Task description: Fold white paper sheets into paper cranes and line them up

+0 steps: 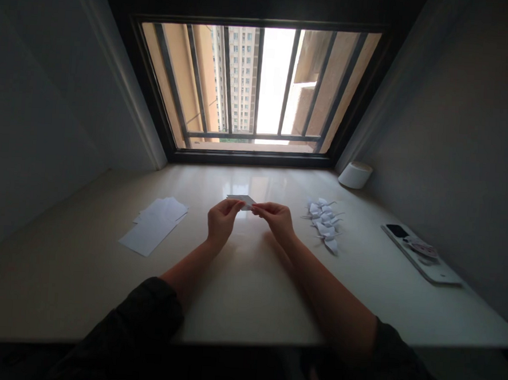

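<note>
you hold a small folded paper [240, 199] out in front of you, at the middle of the table [247, 304] and toward its far side. your left hand [222, 218] pinches its near edge between thumb and fingertips, and your right hand [278, 217] pinches it just beside, at the right end. both grips are closed on the paper, with the fingertips of the two hands close together, probably because so small a piece needs steadying from both sides for fine work. the far part of the paper sticks out past your fingers; whether it touches the table, you cannot tell from here.

the window [257, 138] stands straight beyond, so holding the piece there likely gives you the best light. to the left, flat paper sheets [151, 235] lie overlapping, within easy reach of your left hand, it seems. to the right, folded paper birds [323, 222] sit bunched together, apart from the sheets, perhaps so that flat and folded pieces don't mix. farther right, by the wall, lie what looks like a phone [440, 274] and, at the far corner, a white cup-like thing [355, 176], both presumably out of your arms' way.
</note>
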Tool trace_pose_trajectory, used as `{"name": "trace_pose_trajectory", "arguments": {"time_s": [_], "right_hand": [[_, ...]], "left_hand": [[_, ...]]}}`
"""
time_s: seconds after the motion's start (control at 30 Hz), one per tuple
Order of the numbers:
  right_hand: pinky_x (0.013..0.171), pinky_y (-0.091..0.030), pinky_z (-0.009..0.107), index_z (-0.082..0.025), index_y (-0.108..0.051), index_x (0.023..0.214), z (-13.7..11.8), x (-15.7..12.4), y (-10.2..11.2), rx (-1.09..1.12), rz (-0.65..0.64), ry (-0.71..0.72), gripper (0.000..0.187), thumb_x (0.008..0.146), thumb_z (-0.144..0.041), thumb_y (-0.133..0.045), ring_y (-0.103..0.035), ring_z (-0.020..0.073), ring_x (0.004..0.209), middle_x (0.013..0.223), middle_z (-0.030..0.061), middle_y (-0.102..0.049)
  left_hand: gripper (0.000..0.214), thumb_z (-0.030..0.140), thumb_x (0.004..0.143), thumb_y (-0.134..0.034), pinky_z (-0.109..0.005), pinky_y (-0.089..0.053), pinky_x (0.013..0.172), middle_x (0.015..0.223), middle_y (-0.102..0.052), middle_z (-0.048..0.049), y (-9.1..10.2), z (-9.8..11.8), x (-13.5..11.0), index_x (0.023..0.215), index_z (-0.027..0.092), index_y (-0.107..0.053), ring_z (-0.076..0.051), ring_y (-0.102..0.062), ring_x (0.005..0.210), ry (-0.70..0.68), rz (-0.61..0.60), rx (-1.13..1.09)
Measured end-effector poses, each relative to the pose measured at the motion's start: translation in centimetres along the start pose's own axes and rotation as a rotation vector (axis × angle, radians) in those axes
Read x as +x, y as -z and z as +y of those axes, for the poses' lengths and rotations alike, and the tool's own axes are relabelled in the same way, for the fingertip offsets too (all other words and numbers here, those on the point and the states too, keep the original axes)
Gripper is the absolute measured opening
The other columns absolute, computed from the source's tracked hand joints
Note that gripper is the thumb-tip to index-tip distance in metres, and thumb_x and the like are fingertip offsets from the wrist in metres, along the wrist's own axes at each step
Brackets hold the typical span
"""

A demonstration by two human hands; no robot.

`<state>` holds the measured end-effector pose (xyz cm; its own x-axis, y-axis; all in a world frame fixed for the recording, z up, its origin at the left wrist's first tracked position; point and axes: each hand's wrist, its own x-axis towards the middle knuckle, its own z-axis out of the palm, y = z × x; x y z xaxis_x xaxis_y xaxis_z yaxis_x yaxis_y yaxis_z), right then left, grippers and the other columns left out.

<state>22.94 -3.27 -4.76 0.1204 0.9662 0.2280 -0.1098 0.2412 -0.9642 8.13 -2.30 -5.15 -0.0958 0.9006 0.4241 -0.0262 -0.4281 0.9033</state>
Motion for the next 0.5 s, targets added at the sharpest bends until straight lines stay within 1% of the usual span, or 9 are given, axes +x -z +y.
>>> {"name": "trace_pose_trajectory", "arguments": {"time_s": [0.17,0.4,0.5], "right_hand": [[0.076,-0.051,0.036,-0.021,-0.074,0.072,-0.02,0.08,-0.04,0.068,-0.002,-0.05,0.029,0.051,-0.04,-0.08,-0.066,0.0205,0.072,0.072,0.0034,-0.072],[0.08,-0.051,0.038,-0.021,-0.074,0.072,-0.13,-0.17,-0.18,0.109,-0.008,-0.05,0.027,0.052,-0.037,-0.08,-0.067,0.0221,0.076,0.075,0.0039,-0.073],[0.081,-0.051,0.039,-0.021,-0.074,0.074,-0.04,-0.2,-0.24,0.111,0.001,-0.051,0.029,0.052,-0.038,-0.08,-0.067,0.0227,0.077,0.077,0.0045,-0.073]], "left_hand": [[0.024,0.039,0.071,-0.067,-0.031,-0.05,0.074,0.079,-0.068,-0.0051,-0.03,0.01,0.08,0.08,0.016,-0.069,-0.017,-0.062,0.076,0.009,-0.013,-0.023],[0.021,0.035,0.069,-0.069,-0.032,-0.05,0.074,0.084,-0.069,-0.0049,0.25,-0.11,0.38,0.081,0.017,-0.068,-0.017,-0.063,0.079,0.046,-0.067,-0.092],[0.02,0.032,0.066,-0.072,-0.034,-0.05,0.076,0.084,-0.069,-0.0049,0.33,-0.02,0.52,0.079,0.017,-0.069,-0.018,-0.063,0.08,0.033,-0.086,-0.112]]}}
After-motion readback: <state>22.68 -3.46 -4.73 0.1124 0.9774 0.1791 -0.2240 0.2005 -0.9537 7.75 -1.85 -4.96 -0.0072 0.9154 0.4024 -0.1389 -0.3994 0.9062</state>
